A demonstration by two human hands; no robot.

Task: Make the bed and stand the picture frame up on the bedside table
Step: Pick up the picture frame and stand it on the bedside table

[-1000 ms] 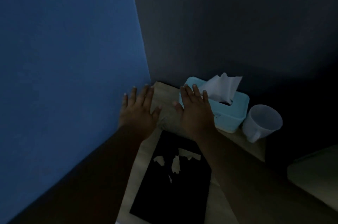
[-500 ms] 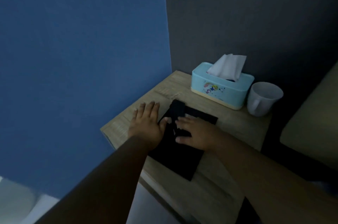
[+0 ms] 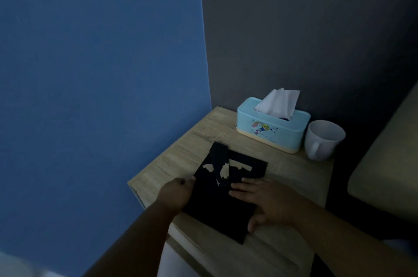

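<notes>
Item 1. Your left hand [image 3: 175, 193]: curled, fingertips at the left edge of the frame, about halfway along it. It appears to pinch or hook that edge; the dim light does not show whether the fingers are under it, so you cannot tell the grip for certain.

Item 2. Flat black rectangular picture frame [image 3: 222, 208]: lying back-up on the pale wood-grain bench [image 3: 172, 161], touching both your hands and lying directly between them. Its long axis runs from the near bench edge, by your right wrist, away toward the far left corner by the wall. A black strut [image 3: 219, 159], likely the easel leg, projects from the back toward the far end, with pale torn patches showing beside it.

Item 3. Your right hand [image 3: 263, 203]: spread open and flat, palm down on the right half of the frame's back, thumb at the near right edge. It holds nothing; it presses.

Item 4. Light blue plastic tissue box with a cartoon print [image 3: 272, 128]: beyond the frame at the back of the bench, apart from it, white tissue standing out of the slot.

Item 5. White mug [image 3: 323, 139]: just right of the tissue box, near the bench's right edge.

Judgement: both hands are equally near. Tipping the far end up would swing the frame toward box and mug; keep the strut clear of them.
</notes>
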